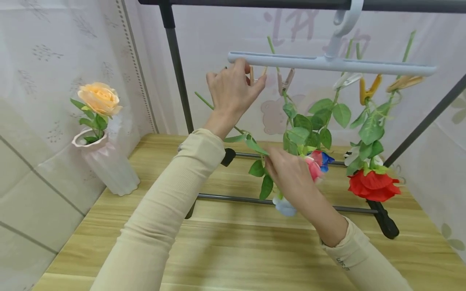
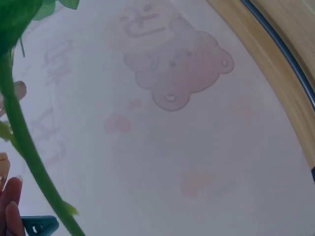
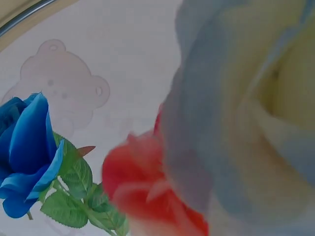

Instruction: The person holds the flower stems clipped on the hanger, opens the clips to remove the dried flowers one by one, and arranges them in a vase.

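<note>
My left hand (image 1: 233, 87) is raised to the left end of a pale blue hanger (image 1: 276, 60). Its fingertips pinch a teal clothespin (image 2: 40, 225), partly hidden by the fingers, and a wooden clothespin (image 1: 263, 72) is beside the thumb. My right hand (image 1: 293, 173) grips the leafy stem of an artificial rose (image 1: 285, 206) with pale blue-white petals. The rose hangs head down below that hand. Its green stem (image 1: 204, 100) slants up to the left, behind my left wrist. In the right wrist view the pale bloom (image 3: 211, 123) fills the right side.
Several artificial roses hang upside down from clothespins on the hanger, including a red rose (image 1: 374, 186) and a blue rose (image 3: 29, 152). The hanger hooks over a black rack (image 1: 255, 4) standing on a wooden table (image 1: 233, 250). A white vase (image 1: 113, 169) with a peach rose (image 1: 99, 98) stands left.
</note>
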{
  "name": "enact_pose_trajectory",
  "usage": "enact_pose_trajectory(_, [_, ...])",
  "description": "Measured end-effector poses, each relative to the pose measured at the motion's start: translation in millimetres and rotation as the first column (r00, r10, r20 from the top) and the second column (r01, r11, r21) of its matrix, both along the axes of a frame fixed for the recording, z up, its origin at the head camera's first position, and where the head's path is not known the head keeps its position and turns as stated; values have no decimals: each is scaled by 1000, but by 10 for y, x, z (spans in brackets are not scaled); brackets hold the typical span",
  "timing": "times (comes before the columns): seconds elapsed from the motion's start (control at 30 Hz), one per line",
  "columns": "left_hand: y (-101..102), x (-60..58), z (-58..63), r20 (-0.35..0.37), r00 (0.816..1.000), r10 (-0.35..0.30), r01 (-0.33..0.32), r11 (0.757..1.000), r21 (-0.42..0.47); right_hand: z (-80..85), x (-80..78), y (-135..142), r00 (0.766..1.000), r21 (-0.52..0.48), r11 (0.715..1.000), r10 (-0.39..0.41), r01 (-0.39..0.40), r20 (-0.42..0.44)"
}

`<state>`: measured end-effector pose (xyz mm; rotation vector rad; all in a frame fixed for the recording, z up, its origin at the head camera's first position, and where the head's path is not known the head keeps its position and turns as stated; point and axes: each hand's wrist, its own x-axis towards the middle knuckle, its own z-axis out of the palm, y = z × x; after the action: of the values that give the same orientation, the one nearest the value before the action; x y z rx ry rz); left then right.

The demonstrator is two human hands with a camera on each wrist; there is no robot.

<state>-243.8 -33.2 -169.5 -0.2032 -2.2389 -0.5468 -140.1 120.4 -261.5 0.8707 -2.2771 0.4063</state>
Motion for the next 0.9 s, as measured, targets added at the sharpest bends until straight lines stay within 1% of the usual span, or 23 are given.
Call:
enact_pose_trajectory(0.07, [-7,10,-5,14,1000,-8,7,1000,30,-21,30,23,1000,11,1000,12,-12,-18])
enact_pose_trajectory(0.17, [-26,27,-5,25,999,-37,35,997,74,-40,64,59,998,11,999,46,-46,-45])
enact_pose_trajectory(0.3, [-96,76,0,2,996,-95,94,992,85,-38,100,106,995,11,997,76,-76,-69])
enact_pose_trajectory(0.37, [-152,120,0,-12,991,-130,130,988,83,-29,122,138,995,20,997,76,-75,-66])
enact_pose_trajectory(0.47, [-240,205,-24,-16,982,-190,191,978,85,-26,160,204,997,34,998,54,-52,-58])
enact_pose_trajectory(0.53, [-302,294,-67,1,971,-238,237,967,91,-24,182,245,997,38,998,45,-43,-63])
enact_pose_trajectory(0.6, [-376,404,-148,7,955,-297,296,953,67,-15,200,275,997,42,999,38,-35,-70])
enact_pose_trajectory(0.67, [-450,532,-261,11,931,-364,364,931,14,-2,216,293,997,48,998,36,-33,-74])
enact_pose_trajectory(0.73, [-517,662,-388,15,904,-427,427,902,-59,15,231,307,996,55,998,37,-33,-76])
enact_pose_trajectory(0.83, [-578,834,-565,25,866,-500,498,854,-152,33,260,323,997,71,997,28,-23,-78])
enact_pose_trajectory(0.9, [-592,920,-661,30,848,-529,523,828,-202,34,283,329,996,80,997,20,-14,-81])
